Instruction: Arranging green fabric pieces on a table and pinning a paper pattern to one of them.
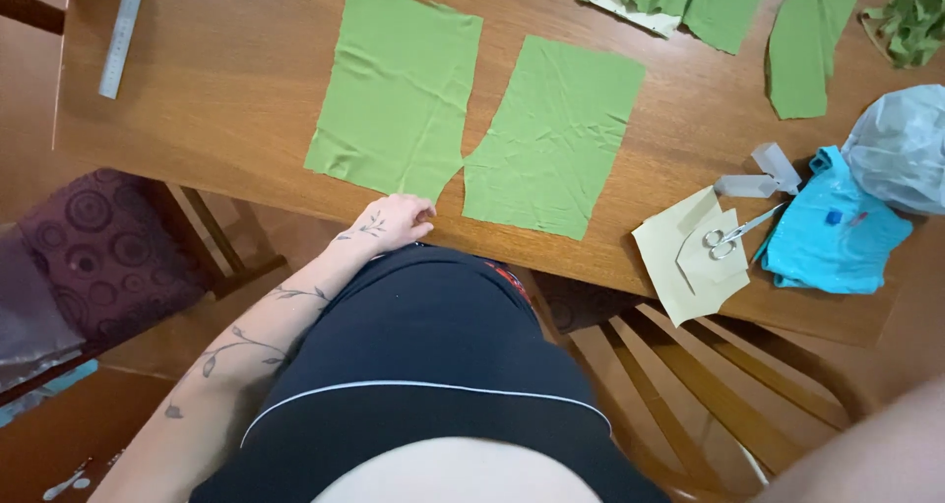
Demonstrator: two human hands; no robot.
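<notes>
Two cut pieces of light green fabric lie flat on the wooden table (226, 90): a larger left piece (399, 90) and a right piece (551, 134), touching at one near corner. My left hand (394, 222) rests at the table's near edge just below the left piece, fingers curled, holding nothing. Of my right side only the upper arm (866, 454) shows at the bottom right corner; the hand is out of view. Small scissors (733, 235) lie on pale paper pattern pieces (689, 257) to the right.
A metal ruler (123, 32) lies at the far left. More green fabric scraps (807, 40) and a crumpled bundle (911, 16) sit at the back right. A blue plastic bag (832, 232), a grey bag (901, 149), a wooden chair (709, 385) and a purple cushioned seat (94, 247) are nearby.
</notes>
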